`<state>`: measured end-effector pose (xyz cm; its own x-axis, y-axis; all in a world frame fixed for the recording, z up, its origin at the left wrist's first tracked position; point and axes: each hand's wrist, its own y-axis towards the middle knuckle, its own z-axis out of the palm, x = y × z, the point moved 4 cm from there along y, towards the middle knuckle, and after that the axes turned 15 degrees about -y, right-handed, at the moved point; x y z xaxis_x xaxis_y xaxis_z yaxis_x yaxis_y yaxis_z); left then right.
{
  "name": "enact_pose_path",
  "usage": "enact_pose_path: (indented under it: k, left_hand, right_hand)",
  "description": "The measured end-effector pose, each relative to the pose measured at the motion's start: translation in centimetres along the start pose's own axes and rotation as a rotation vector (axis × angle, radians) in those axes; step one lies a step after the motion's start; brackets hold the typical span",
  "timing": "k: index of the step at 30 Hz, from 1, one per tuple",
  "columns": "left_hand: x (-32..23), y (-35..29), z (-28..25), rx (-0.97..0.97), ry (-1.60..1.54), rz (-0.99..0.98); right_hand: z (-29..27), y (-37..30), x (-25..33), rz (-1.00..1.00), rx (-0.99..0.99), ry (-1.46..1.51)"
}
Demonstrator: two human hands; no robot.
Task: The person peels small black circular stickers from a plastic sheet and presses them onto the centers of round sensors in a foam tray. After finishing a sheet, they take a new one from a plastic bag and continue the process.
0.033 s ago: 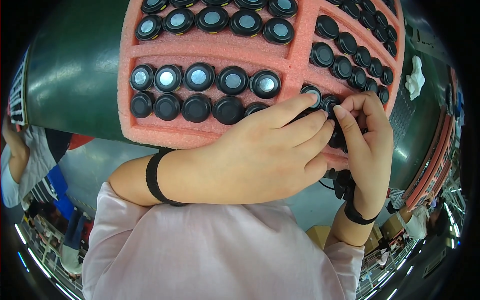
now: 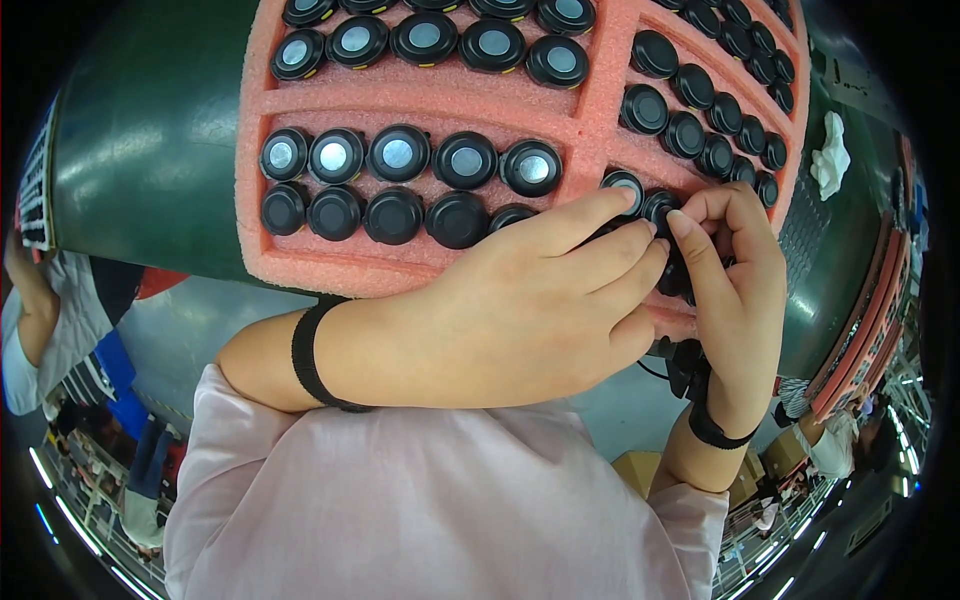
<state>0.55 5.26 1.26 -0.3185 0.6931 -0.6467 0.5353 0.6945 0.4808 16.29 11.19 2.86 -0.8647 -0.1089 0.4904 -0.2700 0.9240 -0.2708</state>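
Note:
My left hand [image 2: 530, 300] reaches across from the left, over the near right compartment of a pink foam tray [image 2: 350, 265]. One of its fingertips rests by a round black part with a silver disc [image 2: 622, 184]. The other fingers bend in close beside it, and what they may hold is hidden. From the right comes my right hand [image 2: 740, 280], its thumb pressed to a neighbouring round black part [image 2: 660, 203] and its other fingers curled. Both hands' fingertips nearly meet there. More black parts [image 2: 672, 272] show partly between the hands.
Other compartments carry rows of round black parts [image 2: 458, 220], some with silver discs. The tray lies on a green surface [image 2: 150, 160]. A crumpled white tissue [image 2: 830, 156] sits to the right, near more pink foam trays [image 2: 868, 320]. Another person's arm [image 2: 36, 310] shows at far left.

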Motion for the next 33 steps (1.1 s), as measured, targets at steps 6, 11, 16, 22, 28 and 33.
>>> enact_pose_path:
  k: [6,11,16,22,28,33]
  left_hand:
    - [0.0,0.0,-0.1,0.026,-0.001,-0.007]
    - [0.1,-0.1,0.0,0.017,-0.012,-0.001]
    - [0.1,0.0,0.0,0.015,-0.007,0.001]
    - [-0.1,0.0,-0.2,0.013,-0.033,-0.023]
    - [-0.6,-0.2,-1.1,0.053,-0.046,-0.006]
    - [-0.8,-0.8,-1.9,0.01,-0.062,0.013]
  right_hand:
    - [0.2,0.0,-0.1,-0.03,-0.015,-0.021]
    - [0.3,0.1,-0.1,-0.038,-0.03,-0.088]
    - [0.7,-0.2,-0.2,0.025,-0.08,-0.035]
    - [-0.3,-1.0,0.2,0.05,-0.19,0.037]
    - [-2.2,-4.7,-0.4,-0.179,-0.135,0.106]
    - [-1.9,-6.9,-0.2,-0.319,-0.039,0.079]
